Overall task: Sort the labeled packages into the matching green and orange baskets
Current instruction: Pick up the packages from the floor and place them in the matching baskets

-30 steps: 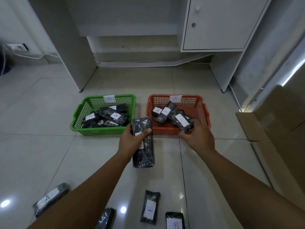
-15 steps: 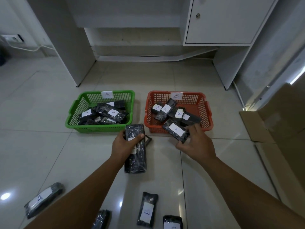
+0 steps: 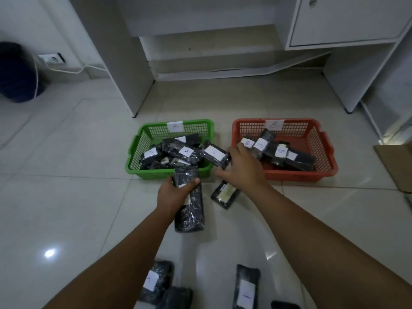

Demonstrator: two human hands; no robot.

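Observation:
The green basket (image 3: 136, 148), tagged A, and the orange basket (image 3: 325, 152), tagged B, stand side by side on the tiled floor, each holding several black labelled packages. My left hand (image 3: 174, 195) grips a stack of black packages (image 3: 189, 210) just in front of the green basket. My right hand (image 3: 243, 168) holds a black package with a white label (image 3: 215, 153) over the green basket's right rim. A further package (image 3: 225, 196) lies on the floor below my right hand.
Loose labelled packages lie near the bottom edge, one at left (image 3: 156, 282) and one at right (image 3: 247, 286). A white desk leg (image 3: 124, 70) and cabinet (image 3: 347, 18) stand behind the baskets. A cardboard box (image 3: 399, 166) sits at the right, a dark bag (image 3: 17, 72) at the far left.
My right hand carried a package from in front of the orange basket leftward to the green basket's right rim. My left hand kept its stack in place. A package now shows on the floor.

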